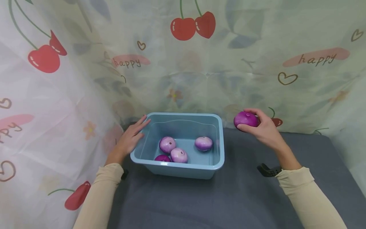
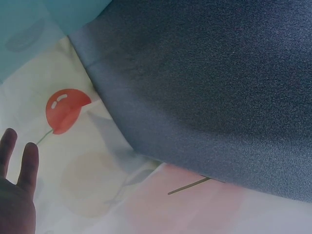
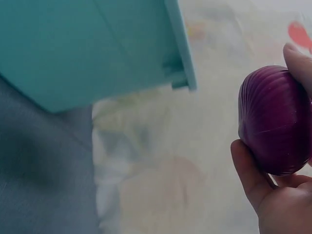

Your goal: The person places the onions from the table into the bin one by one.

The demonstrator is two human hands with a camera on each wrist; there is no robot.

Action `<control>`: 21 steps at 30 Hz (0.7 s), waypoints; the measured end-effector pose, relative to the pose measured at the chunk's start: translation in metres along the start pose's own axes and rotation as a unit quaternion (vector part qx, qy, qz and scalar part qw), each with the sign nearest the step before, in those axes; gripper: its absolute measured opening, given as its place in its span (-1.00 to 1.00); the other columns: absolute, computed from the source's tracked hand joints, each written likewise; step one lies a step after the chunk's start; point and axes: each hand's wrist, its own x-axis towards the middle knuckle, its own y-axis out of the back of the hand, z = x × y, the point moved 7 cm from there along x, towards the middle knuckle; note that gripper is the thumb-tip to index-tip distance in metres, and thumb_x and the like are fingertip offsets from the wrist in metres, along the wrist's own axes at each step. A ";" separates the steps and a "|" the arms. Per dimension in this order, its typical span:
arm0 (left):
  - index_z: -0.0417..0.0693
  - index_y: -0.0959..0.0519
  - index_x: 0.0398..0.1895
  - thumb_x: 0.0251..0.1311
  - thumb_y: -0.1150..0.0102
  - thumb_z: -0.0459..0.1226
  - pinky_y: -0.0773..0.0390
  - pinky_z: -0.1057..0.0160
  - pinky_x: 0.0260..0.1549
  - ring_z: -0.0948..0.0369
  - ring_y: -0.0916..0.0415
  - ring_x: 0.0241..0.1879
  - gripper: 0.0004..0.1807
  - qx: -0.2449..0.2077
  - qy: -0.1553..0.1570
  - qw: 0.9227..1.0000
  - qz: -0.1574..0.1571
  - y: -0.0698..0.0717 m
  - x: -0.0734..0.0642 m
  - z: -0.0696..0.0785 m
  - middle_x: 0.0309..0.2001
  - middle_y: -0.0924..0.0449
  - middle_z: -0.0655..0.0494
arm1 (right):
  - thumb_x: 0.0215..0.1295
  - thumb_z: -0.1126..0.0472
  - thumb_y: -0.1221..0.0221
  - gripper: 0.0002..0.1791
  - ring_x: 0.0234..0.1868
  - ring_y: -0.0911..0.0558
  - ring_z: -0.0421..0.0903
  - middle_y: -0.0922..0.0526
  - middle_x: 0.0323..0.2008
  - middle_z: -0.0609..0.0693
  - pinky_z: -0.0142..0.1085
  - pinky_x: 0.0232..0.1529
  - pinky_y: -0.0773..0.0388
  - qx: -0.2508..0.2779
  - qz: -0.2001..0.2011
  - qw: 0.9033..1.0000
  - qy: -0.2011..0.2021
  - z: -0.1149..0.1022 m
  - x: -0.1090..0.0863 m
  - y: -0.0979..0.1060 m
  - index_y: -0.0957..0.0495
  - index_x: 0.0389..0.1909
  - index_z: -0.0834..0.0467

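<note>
My right hand point(image 1: 264, 128) grips a dark purple onion point(image 1: 245, 120) between thumb and fingers, held up to the right of a blue plastic tub point(image 1: 183, 171). The same onion point(image 3: 275, 119) fills the right side of the right wrist view, with fingers curled round it. My left hand point(image 1: 131, 136) rests with extended fingers at the tub's left rim. Inside the tub lie three paler purple onions, one at the right point(image 1: 203, 143), one at the left point(image 1: 167, 144) and one in front point(image 1: 179, 155). A darker onion point(image 1: 162, 158) is partly hidden behind the front wall.
A dark grey cloth point(image 1: 183, 203) covers the table under the tub. Printed fabric point(image 1: 206, 63) with cherries and hearts hangs behind, and more stands at the left and right sides. A black strap point(image 1: 268, 170) shows by the right wrist.
</note>
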 end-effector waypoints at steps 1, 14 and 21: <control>0.35 -0.11 0.62 0.52 0.22 -0.12 0.00 -0.50 0.44 -0.23 0.06 0.62 -0.38 0.000 0.000 1.000 -0.001 0.000 0.000 0.000 0.69 0.11 0.20 | 0.25 -0.09 -0.38 -0.18 0.28 -0.46 0.16 -0.34 0.41 0.12 -0.23 0.00 -0.68 -0.002 -0.005 1.000 0.006 -0.006 0.002 -0.003 -0.27 0.48 -0.07; 0.34 -0.12 0.62 0.53 0.22 -0.14 -0.01 -0.47 0.46 -0.20 0.06 0.63 -0.39 -0.002 -0.009 1.000 0.003 0.000 0.002 -0.002 0.68 0.10 0.20 | 0.20 0.10 -0.42 -0.26 0.19 -0.57 0.08 -0.50 0.29 0.08 -0.07 0.03 -0.71 0.031 -0.070 0.992 0.101 -0.083 0.035 -0.039 -0.38 0.40 -0.02; 0.28 -0.15 0.61 0.50 0.21 -0.20 0.00 -0.41 0.49 -0.19 0.05 0.63 -0.38 -0.008 -0.015 1.000 -0.002 0.001 0.003 0.000 0.68 0.08 0.18 | 0.17 0.09 -0.45 -0.26 0.12 -0.61 0.02 -0.55 0.22 0.04 -0.23 0.02 -0.69 0.058 -0.108 0.986 0.113 -0.106 0.045 -0.061 -0.41 0.38 -0.01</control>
